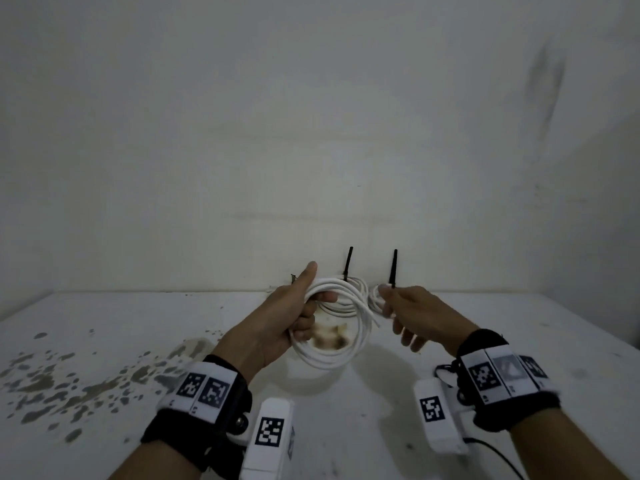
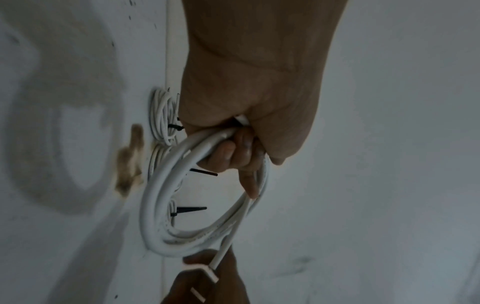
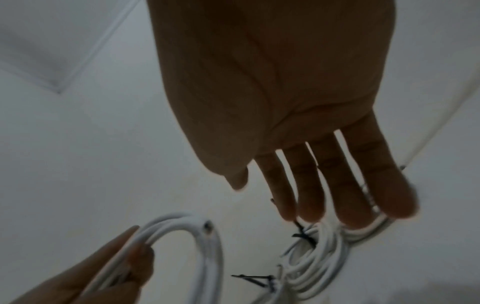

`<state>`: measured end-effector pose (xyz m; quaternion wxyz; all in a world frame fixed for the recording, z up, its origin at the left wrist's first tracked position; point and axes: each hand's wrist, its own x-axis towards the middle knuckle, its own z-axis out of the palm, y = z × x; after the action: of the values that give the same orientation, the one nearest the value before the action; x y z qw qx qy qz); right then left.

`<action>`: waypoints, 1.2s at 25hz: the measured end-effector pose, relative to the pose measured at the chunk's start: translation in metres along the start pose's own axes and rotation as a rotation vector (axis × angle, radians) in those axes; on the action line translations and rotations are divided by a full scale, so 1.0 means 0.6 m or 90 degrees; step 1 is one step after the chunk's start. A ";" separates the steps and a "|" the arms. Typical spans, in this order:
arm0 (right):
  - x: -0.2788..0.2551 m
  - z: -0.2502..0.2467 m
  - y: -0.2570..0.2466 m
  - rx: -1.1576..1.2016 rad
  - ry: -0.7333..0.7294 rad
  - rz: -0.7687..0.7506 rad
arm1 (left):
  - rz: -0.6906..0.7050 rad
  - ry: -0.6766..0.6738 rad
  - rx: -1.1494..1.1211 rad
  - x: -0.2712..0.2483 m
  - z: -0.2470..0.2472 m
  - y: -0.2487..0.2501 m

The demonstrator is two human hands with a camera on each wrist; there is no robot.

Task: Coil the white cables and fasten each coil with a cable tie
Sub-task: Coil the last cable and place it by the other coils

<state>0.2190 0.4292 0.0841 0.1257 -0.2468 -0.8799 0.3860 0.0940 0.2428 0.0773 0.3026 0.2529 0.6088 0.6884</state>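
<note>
Worktop (image 1: 104, 323): white, stained, set against a wall; two tied coils (image 1: 353, 289) lie at its far edge, each with a black cable tie (image 1: 348, 261) standing up.

Loose coil (image 1: 332, 327): several turns of white cable, untied, held above the worktop in front of the tied coils. One free end (image 2: 221, 255) trails out of the loops.

Left hand (image 1: 277, 323): fingers curled through the loose coil, thumb laid along its top. This grip alone keeps the turns together; if it slackens, I judge the loops would spring apart.

Right hand (image 1: 415, 313): fingers extended and spread, holding nothing, tips at the nearer tied coil. It may knock that coil or snag its upright tie. No spare tie is visible.
</note>
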 end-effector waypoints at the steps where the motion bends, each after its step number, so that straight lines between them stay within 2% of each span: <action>1: -0.007 -0.014 0.015 -0.085 -0.040 0.037 | -0.005 0.006 -0.002 0.004 0.008 -0.005; 3: -0.017 -0.033 0.041 -0.268 -0.109 0.092 | -0.020 0.014 -0.002 0.009 0.024 -0.015; 6: -0.023 -0.051 0.072 -0.466 -0.137 0.142 | -0.040 0.005 -0.012 0.020 0.054 -0.027; 8: -0.026 -0.056 0.088 -0.513 -0.149 0.158 | -0.047 -0.002 -0.033 0.030 0.075 -0.032; 10: -0.026 -0.053 0.105 -0.498 -0.154 0.147 | -0.053 -0.013 -0.057 0.040 0.093 -0.037; 14: -0.032 -0.056 0.118 -0.380 -0.140 0.107 | -0.070 -0.033 -0.082 0.048 0.119 -0.053; 18: -0.035 -0.070 0.114 -0.149 -0.039 0.081 | -0.078 -0.018 -0.072 0.053 0.122 -0.061; 22: -0.043 -0.073 0.089 0.019 0.046 0.049 | -0.080 0.001 -0.088 0.060 0.111 -0.063; 25: -0.051 -0.068 0.061 0.217 0.133 0.002 | -0.080 0.017 -0.103 0.062 0.104 -0.064; 27: -0.057 -0.063 0.038 0.341 0.125 -0.053 | -0.079 0.025 -0.107 0.063 0.099 -0.064; 30: -0.057 -0.049 0.011 0.350 0.060 -0.122 | -0.081 0.026 -0.113 0.063 0.091 -0.062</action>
<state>0.2622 0.4334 0.0978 0.2644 -0.1372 -0.7549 0.5843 0.1113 0.3101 0.0468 0.3547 0.1718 0.5663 0.7239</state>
